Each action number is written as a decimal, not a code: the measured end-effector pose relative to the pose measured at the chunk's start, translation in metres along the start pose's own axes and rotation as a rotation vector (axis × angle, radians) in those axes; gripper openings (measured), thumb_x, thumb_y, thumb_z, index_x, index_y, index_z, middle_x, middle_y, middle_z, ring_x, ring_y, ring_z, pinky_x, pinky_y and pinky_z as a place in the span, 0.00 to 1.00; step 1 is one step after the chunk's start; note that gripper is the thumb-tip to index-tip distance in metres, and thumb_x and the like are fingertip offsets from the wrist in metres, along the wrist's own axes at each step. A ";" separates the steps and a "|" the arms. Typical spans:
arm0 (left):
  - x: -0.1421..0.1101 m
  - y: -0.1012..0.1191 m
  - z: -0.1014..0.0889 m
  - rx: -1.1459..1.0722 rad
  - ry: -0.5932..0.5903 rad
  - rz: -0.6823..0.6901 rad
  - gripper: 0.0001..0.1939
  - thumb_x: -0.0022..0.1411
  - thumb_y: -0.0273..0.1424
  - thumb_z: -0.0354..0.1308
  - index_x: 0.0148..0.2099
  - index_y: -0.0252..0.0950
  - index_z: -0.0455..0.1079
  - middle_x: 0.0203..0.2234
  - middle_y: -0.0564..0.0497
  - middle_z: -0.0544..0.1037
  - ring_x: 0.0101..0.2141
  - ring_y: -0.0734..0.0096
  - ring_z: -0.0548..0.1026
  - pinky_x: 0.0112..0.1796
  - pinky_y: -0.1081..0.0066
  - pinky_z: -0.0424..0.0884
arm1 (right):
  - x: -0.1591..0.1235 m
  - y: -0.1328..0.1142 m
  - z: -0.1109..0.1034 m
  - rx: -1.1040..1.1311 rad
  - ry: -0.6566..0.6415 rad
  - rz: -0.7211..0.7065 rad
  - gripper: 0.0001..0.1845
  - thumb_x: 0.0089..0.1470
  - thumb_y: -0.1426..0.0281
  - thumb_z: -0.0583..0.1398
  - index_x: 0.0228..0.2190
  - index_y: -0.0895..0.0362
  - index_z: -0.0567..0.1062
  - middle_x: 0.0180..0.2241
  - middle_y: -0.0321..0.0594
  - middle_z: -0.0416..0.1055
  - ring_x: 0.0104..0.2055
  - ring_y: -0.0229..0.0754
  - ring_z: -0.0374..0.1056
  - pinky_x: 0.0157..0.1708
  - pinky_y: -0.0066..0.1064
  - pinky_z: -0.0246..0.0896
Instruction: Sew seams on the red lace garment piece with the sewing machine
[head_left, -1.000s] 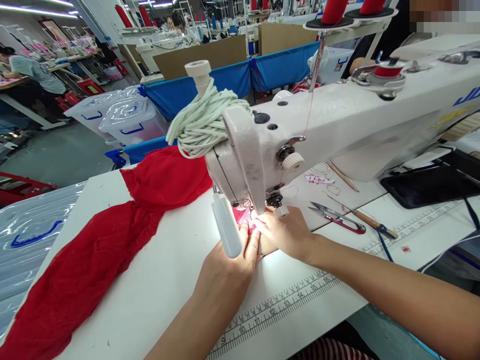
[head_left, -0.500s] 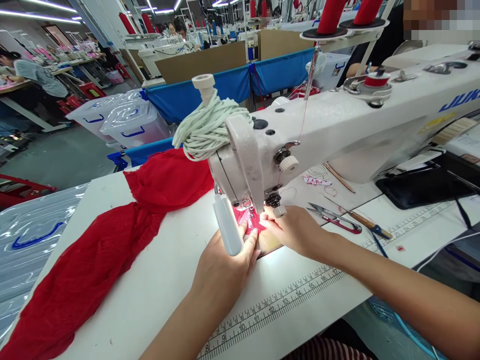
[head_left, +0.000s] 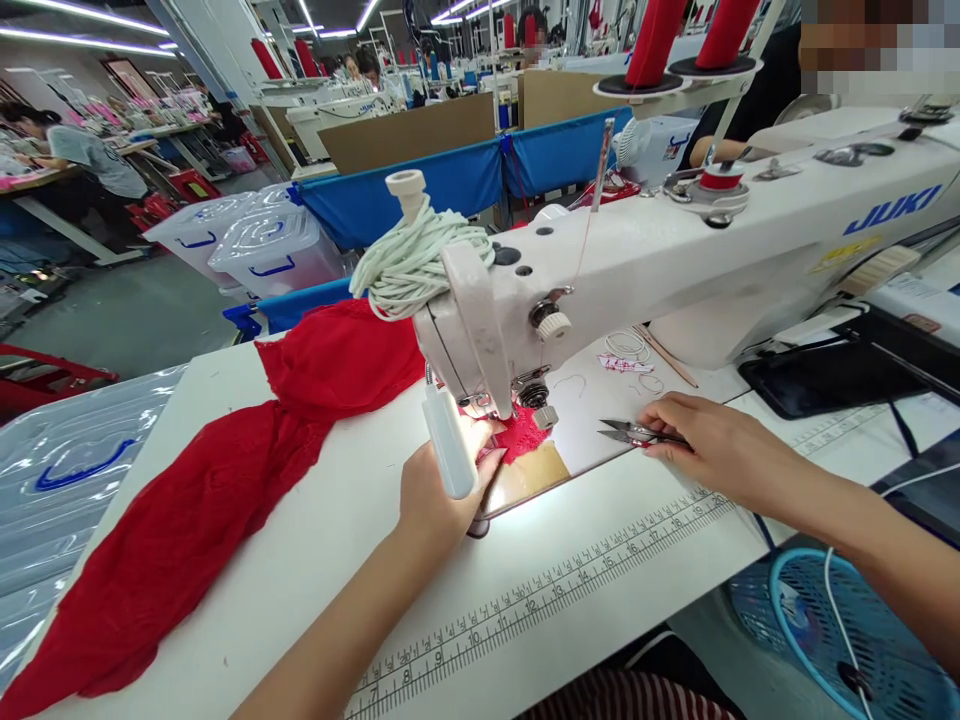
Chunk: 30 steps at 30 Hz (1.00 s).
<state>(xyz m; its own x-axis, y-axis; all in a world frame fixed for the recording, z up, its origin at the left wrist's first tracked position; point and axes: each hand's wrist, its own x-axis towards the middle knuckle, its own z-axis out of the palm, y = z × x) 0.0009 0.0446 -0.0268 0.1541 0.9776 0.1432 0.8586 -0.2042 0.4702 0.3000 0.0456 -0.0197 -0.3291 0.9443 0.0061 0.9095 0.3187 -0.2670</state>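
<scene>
My left hand (head_left: 442, 475) pinches the edge of a small piece of red lace fabric (head_left: 525, 437) under the needle area of the white sewing machine (head_left: 637, 255). A white lamp (head_left: 450, 443) on the machine hides part of the fingers. Off to the right, my right hand (head_left: 701, 440) is closed round thread snips (head_left: 634, 432), their blades pointing left toward the fabric. A long length of red fabric (head_left: 202, 500) lies bunched on the table to the left of the machine.
A printed ruler (head_left: 540, 600) runs along the table's front edge. Behind the right hand lie a black phone-like tablet (head_left: 825, 375) and a wooden stick (head_left: 667, 357). A blue basket (head_left: 787, 590) stands below at right. Clear plastic boxes (head_left: 270, 245) stand beyond the table.
My right hand has left the fabric, moved right and picked up the thread snips from the table. My left hand has stayed by the needle, shifting slightly left with the red lace.
</scene>
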 end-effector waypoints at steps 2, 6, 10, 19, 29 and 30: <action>0.002 0.003 0.002 0.068 0.017 0.068 0.11 0.63 0.36 0.50 0.42 0.43 0.73 0.31 0.51 0.77 0.31 0.63 0.74 0.31 0.67 0.66 | 0.004 -0.003 0.000 0.082 0.012 -0.037 0.05 0.56 0.68 0.55 0.34 0.55 0.69 0.35 0.40 0.70 0.36 0.43 0.66 0.33 0.33 0.58; 0.003 0.007 0.006 0.094 0.046 -0.027 0.11 0.64 0.35 0.48 0.37 0.43 0.72 0.32 0.53 0.78 0.33 0.63 0.74 0.31 0.68 0.64 | 0.016 -0.024 0.004 0.238 0.146 -0.187 0.08 0.60 0.68 0.50 0.30 0.55 0.65 0.32 0.41 0.69 0.32 0.41 0.64 0.30 0.31 0.56; 0.001 0.009 0.006 0.061 0.057 -0.156 0.10 0.64 0.35 0.48 0.36 0.42 0.71 0.28 0.55 0.78 0.28 0.67 0.74 0.29 0.70 0.63 | 0.028 -0.058 0.008 0.098 -0.048 -0.181 0.10 0.64 0.67 0.45 0.36 0.56 0.63 0.20 0.33 0.65 0.18 0.37 0.54 0.20 0.29 0.42; 0.005 0.008 0.007 -0.004 0.030 -0.222 0.10 0.65 0.37 0.46 0.35 0.42 0.67 0.31 0.55 0.78 0.32 0.65 0.74 0.31 0.69 0.62 | 0.056 -0.084 0.028 -0.178 0.042 -0.279 0.06 0.60 0.72 0.52 0.32 0.60 0.68 0.27 0.42 0.71 0.28 0.41 0.62 0.24 0.32 0.42; 0.006 0.008 0.008 -0.072 0.024 -0.280 0.10 0.63 0.38 0.48 0.35 0.42 0.68 0.28 0.56 0.78 0.29 0.68 0.73 0.31 0.70 0.63 | 0.064 -0.089 0.040 -0.140 0.132 -0.204 0.02 0.56 0.73 0.57 0.31 0.58 0.70 0.28 0.40 0.72 0.28 0.39 0.62 0.25 0.31 0.44; 0.005 0.007 0.008 -0.075 0.029 -0.279 0.10 0.63 0.38 0.48 0.35 0.42 0.69 0.28 0.56 0.77 0.28 0.69 0.73 0.31 0.70 0.63 | 0.065 -0.090 0.040 -0.140 0.126 -0.203 0.02 0.56 0.74 0.57 0.31 0.58 0.69 0.28 0.40 0.72 0.28 0.39 0.62 0.25 0.31 0.44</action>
<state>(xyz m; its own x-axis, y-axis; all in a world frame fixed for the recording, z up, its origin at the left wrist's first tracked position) 0.0122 0.0488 -0.0300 -0.0980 0.9949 0.0240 0.8270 0.0680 0.5581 0.1868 0.0748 -0.0339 -0.4821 0.8599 0.1677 0.8572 0.5025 -0.1128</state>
